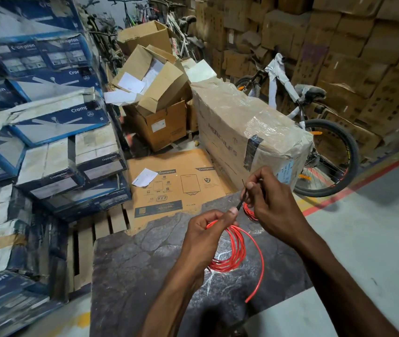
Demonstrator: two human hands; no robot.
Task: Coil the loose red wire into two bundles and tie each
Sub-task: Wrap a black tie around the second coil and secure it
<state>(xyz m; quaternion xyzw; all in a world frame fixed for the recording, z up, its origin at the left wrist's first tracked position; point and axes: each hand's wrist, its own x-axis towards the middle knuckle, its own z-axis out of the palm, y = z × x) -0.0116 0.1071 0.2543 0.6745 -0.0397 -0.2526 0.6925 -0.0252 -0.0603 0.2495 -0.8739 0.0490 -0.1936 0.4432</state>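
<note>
A coil of red wire [232, 251] hangs over the dark stone slab [145, 271], held at its top by my left hand [208, 237]. One loose end of the wire [254, 288] trails down to the right. A thin black tie [242, 199] runs between the thumb of my left hand and the fingers of my right hand [271, 200], which pinch its upper part. Behind my right hand lies a second small red wire bundle [250, 212], partly hidden.
A flat Crompton carton [176, 186] lies just beyond the slab. A taped Hercules box [247, 132] and a bicycle [315, 142] stand to the right. Stacked blue Crompton boxes [47, 142] fill the left, over a wooden pallet [89, 239]. Grey floor [363, 227] extends to the right.
</note>
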